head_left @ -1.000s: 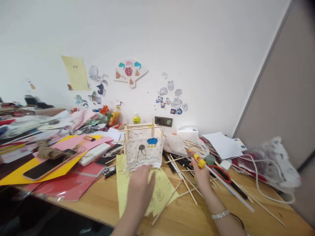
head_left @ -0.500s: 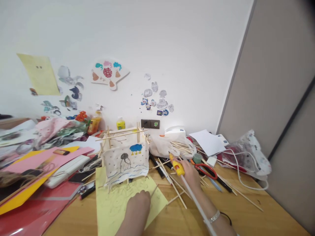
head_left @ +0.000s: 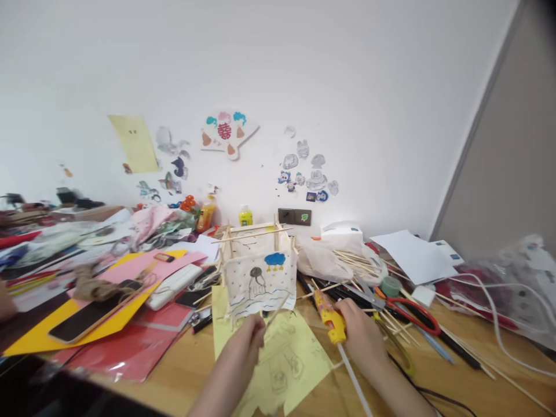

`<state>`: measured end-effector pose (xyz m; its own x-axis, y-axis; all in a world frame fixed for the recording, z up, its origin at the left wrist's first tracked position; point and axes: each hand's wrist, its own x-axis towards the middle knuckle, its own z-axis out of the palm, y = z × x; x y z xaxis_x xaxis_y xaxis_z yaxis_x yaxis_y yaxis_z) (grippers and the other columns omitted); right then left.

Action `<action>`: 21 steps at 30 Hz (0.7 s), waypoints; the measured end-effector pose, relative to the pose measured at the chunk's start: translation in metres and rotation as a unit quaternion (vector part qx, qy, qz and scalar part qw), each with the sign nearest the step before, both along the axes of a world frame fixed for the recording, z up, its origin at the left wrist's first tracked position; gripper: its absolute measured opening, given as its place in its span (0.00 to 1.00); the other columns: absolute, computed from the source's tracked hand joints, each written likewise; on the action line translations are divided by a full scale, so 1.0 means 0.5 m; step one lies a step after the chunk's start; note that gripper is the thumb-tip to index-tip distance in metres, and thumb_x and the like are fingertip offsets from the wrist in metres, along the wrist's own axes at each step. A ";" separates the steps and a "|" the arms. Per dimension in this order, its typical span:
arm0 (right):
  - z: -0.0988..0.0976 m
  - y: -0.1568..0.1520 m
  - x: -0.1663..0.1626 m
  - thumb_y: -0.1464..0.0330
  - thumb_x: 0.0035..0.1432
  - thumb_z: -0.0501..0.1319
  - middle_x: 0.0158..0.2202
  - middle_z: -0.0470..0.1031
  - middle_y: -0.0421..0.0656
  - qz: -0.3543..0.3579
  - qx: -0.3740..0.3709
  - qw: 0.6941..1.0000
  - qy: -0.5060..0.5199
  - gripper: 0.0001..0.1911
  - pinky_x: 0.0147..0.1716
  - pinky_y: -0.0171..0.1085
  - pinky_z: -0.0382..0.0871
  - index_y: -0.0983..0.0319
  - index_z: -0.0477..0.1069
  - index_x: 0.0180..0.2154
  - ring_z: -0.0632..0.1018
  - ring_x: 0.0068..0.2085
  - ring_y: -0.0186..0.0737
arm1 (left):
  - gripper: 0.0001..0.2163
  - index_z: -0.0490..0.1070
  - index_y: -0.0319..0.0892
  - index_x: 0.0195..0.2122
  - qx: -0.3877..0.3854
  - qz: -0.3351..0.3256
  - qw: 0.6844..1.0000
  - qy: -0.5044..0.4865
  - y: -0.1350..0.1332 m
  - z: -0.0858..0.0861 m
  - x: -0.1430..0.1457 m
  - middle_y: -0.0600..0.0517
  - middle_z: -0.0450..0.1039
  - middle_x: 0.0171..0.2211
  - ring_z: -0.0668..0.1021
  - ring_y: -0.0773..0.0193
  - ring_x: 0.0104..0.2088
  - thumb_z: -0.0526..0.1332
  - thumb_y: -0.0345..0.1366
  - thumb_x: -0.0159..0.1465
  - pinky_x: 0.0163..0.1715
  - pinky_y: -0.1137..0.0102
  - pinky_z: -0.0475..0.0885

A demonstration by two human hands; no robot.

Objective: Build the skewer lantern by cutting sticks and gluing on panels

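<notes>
My left hand (head_left: 252, 339) is closed on a thin wooden stick (head_left: 275, 313), which slants up in front of a small stick frame. On the frame hangs a white cloth-like panel (head_left: 243, 292) with a drawn figure, a blue cloud and wavy lines. My right hand (head_left: 358, 333) grips a yellow hot glue gun (head_left: 330, 319), its nozzle tilted up and left, a long pale glue stick (head_left: 354, 376) sticking out behind. Under the left hand lies a yellow sheet (head_left: 299, 359) with pencil drawings. I cannot tell whether the held stick touches the panel.
Red-handled scissors (head_left: 419, 317), a green tape roll (head_left: 391, 286) and loose sticks (head_left: 356, 263) lie to the right. At left are a phone (head_left: 91, 315), coloured paper (head_left: 39, 336) and a white power strip (head_left: 174, 285). A hand (head_left: 6, 304) shows at the left edge.
The view has turned left, so the scene sits further right. My left hand has lifted, bringing its stick up before the panel's lower part. The glue gun stays in my right hand.
</notes>
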<state>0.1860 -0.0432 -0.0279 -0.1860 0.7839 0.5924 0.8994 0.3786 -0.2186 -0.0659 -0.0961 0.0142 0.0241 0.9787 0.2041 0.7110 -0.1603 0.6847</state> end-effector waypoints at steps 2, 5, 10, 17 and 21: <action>0.000 0.002 0.002 0.77 0.52 0.54 0.32 0.72 0.41 -0.002 0.003 1.000 -0.005 0.08 0.27 0.34 0.55 0.59 0.65 0.33 0.74 0.31 0.39 | 0.11 0.62 0.45 0.32 0.100 0.045 0.994 -0.008 0.014 0.014 -0.036 0.52 0.70 0.28 0.74 0.62 0.29 0.46 0.43 0.63 0.29 0.70 0.67; 0.001 0.002 0.004 0.76 0.52 0.54 0.31 0.72 0.41 -0.011 -0.004 1.000 -0.010 0.07 0.25 0.35 0.54 0.59 0.65 0.32 0.74 0.30 0.39 | 0.12 0.64 0.44 0.29 0.181 0.113 0.977 0.024 0.044 0.031 -0.088 0.51 0.71 0.26 0.73 0.60 0.28 0.51 0.47 0.61 0.28 0.69 0.67; -0.005 0.003 0.005 0.75 0.54 0.54 0.31 0.72 0.40 0.009 0.003 1.000 -0.014 0.06 0.25 0.34 0.55 0.59 0.65 0.33 0.74 0.30 0.39 | 0.14 0.64 0.44 0.24 0.229 0.201 0.953 -0.004 0.073 0.037 -0.113 0.52 0.71 0.23 0.72 0.62 0.25 0.52 0.47 0.60 0.25 0.69 0.66; -0.010 0.005 0.008 0.77 0.52 0.54 0.33 0.72 0.40 0.009 -0.010 1.000 -0.023 0.09 0.25 0.35 0.54 0.58 0.64 0.34 0.75 0.31 0.40 | 0.15 0.65 0.43 0.24 0.276 0.220 0.935 -0.038 0.071 0.024 -0.101 0.52 0.70 0.23 0.72 0.63 0.25 0.54 0.49 0.59 0.26 0.70 0.68; -0.010 0.004 0.008 0.76 0.52 0.54 0.32 0.71 0.40 0.016 -0.001 0.999 -0.029 0.08 0.25 0.35 0.55 0.58 0.65 0.33 0.75 0.30 0.39 | 0.15 0.66 0.42 0.25 0.288 0.200 0.933 -0.082 0.077 0.010 -0.110 0.53 0.69 0.22 0.71 0.65 0.24 0.56 0.48 0.59 0.24 0.71 0.68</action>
